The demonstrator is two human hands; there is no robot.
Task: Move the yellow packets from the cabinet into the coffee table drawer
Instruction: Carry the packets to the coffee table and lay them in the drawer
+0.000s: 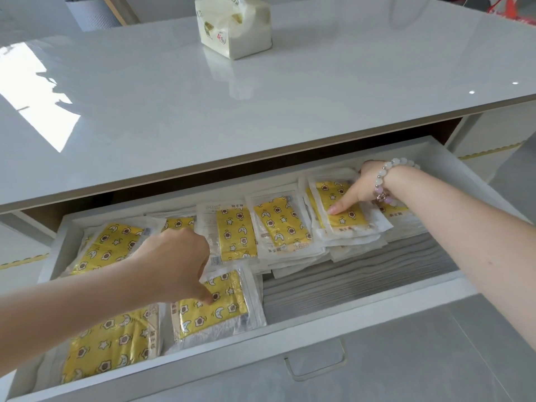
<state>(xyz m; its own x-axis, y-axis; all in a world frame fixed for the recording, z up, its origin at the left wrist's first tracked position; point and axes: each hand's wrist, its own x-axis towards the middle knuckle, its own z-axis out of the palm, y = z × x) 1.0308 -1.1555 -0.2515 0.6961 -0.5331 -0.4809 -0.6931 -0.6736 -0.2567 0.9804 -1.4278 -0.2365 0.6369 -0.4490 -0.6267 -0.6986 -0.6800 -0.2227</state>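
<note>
Glossy white coffee table (261,111), drawer (319,323) of crinkly yellow packets (236,233). Right hand (365,184) pinches a stack (351,224); left hand (174,262) thumbs one, grip unclear.

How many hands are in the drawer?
2. The left hand touches a yellow packet at the front of the drawer; the right hand, wearing a bead bracelet, rests on the packet stack at back right. No other hand shows.

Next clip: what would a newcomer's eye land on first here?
The open drawer crammed with yellow packets, below the glossy white tabletop. Both hands reach in: the left hand front-left, the braceleted right hand on the back-right stack. A tissue pack stands on the tabletop.
</note>
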